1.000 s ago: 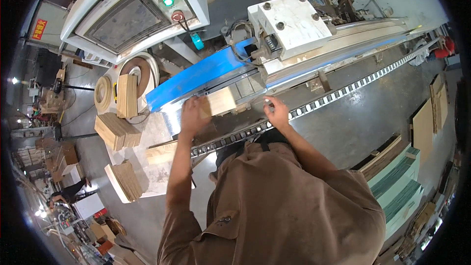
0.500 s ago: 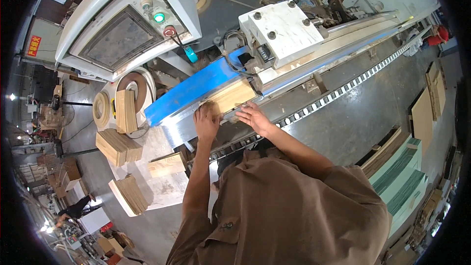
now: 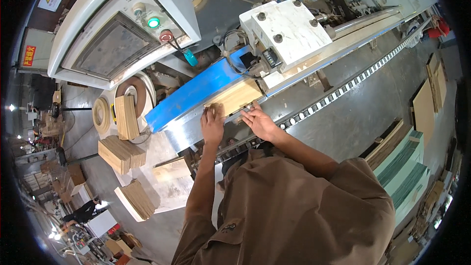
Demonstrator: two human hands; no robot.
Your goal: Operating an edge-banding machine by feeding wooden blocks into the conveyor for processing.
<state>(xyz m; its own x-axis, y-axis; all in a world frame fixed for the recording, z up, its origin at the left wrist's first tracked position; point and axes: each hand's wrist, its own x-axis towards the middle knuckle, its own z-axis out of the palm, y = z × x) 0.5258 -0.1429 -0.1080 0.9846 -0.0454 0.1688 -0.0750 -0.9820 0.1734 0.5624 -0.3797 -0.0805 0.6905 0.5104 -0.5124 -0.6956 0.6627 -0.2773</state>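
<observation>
A pale wooden board lies on the metal bed of a machine, along a blue guard. At the board's left end, my left hand is bent over it, fingers pressed onto its surface. My right hand is beside the near long edge toward the right end, fingers apart and partly curled, fingertips at that edge. Whether those fingertips press on the board is hard to see. Just past the board's right end sits a white machine block with dark bolts.
A control panel with a lit green button stands at the upper left. Stacks of wooden boards and edging rolls rest on a white table. A roller rail runs off to the right; green-edged panels stand beyond it.
The view has shifted slightly. My left hand stays on the board's left end, while my right hand's fingers have drawn in a little near the board's edge.
</observation>
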